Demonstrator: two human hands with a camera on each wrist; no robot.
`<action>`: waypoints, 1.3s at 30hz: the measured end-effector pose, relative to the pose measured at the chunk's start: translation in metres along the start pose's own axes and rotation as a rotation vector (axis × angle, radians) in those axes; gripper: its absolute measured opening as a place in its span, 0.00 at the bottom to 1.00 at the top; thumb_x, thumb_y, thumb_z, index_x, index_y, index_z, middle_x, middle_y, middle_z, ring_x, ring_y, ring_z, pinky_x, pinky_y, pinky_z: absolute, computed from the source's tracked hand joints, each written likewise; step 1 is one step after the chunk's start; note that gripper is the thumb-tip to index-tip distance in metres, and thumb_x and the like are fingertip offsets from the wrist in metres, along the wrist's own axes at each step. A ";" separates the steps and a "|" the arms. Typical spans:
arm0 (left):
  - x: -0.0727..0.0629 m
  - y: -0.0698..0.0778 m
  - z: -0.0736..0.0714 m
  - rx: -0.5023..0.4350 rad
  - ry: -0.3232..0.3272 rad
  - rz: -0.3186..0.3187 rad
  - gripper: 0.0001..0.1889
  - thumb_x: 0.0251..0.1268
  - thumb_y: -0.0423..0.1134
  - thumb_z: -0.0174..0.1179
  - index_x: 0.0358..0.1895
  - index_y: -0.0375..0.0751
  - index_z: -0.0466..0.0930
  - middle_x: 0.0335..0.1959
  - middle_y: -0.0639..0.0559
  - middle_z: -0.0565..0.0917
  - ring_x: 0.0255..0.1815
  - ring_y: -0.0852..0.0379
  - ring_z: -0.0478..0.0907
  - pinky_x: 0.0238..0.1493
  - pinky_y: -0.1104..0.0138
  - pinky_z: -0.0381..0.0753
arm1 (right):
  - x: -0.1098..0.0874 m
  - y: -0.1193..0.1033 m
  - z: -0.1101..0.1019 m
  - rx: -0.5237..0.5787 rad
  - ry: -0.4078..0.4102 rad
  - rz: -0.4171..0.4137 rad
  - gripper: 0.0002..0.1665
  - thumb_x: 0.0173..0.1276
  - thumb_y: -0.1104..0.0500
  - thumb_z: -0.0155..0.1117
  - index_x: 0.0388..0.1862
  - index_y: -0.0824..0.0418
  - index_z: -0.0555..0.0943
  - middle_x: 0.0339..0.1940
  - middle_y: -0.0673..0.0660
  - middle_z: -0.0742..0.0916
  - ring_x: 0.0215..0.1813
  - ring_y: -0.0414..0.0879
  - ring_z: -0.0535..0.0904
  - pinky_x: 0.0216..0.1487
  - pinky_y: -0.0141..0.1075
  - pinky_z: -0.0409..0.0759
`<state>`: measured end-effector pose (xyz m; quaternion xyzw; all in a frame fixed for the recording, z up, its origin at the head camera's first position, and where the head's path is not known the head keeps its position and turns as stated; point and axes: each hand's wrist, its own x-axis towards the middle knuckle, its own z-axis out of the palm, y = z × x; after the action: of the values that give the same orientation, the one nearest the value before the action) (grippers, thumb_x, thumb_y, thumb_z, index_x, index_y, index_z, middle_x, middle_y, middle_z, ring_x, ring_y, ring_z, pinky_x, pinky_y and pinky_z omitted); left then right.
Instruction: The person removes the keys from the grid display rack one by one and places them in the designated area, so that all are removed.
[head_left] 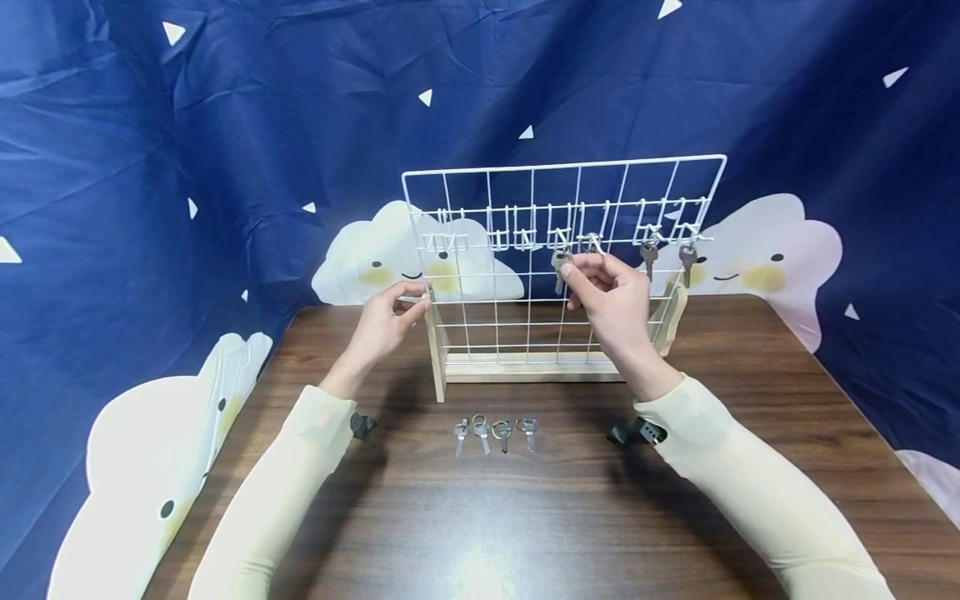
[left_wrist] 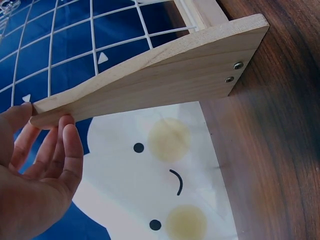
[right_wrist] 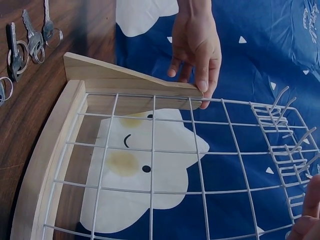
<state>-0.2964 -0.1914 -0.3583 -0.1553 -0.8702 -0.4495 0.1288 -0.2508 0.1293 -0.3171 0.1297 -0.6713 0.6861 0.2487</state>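
In the head view my right hand pinches a key between thumb and fingers, right at one of the white hooks on a wire grid rack. A ring hangs on the hook beside it, partly hidden by the hand. Farther right, a dark key and another dark key hang from hooks. My left hand grips the upper tip of the rack's wooden side support, its thumb on one face and fingers on the other. Only some right-hand fingers show in the right wrist view.
Several keys with rings lie in a row on the dark wooden table in front of the rack. More bare hooks line the rack's left half. A blue curtain with clouds hangs behind.
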 end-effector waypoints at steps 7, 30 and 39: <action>0.001 -0.001 0.000 -0.006 -0.006 -0.011 0.16 0.69 0.41 0.64 0.57 0.41 0.82 0.53 0.41 0.86 0.45 0.43 0.87 0.43 0.59 0.87 | -0.005 -0.004 -0.001 0.038 0.005 -0.021 0.07 0.64 0.62 0.73 0.38 0.65 0.86 0.24 0.48 0.88 0.16 0.41 0.77 0.21 0.29 0.80; 0.001 0.000 0.001 0.001 0.001 -0.017 0.16 0.68 0.41 0.65 0.56 0.41 0.82 0.53 0.42 0.86 0.45 0.44 0.87 0.43 0.60 0.87 | -0.014 -0.005 -0.007 0.023 -0.014 0.010 0.05 0.64 0.63 0.71 0.38 0.63 0.86 0.24 0.45 0.88 0.16 0.40 0.78 0.21 0.29 0.81; 0.001 -0.001 0.001 0.003 0.001 -0.015 0.16 0.69 0.41 0.64 0.56 0.41 0.82 0.53 0.42 0.86 0.45 0.44 0.86 0.45 0.58 0.87 | -0.021 -0.001 -0.010 0.011 -0.072 0.067 0.02 0.65 0.64 0.70 0.37 0.61 0.85 0.23 0.43 0.88 0.17 0.40 0.78 0.21 0.28 0.80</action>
<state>-0.2977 -0.1910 -0.3586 -0.1481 -0.8720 -0.4492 0.1262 -0.2306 0.1355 -0.3274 0.1329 -0.6799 0.6928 0.2006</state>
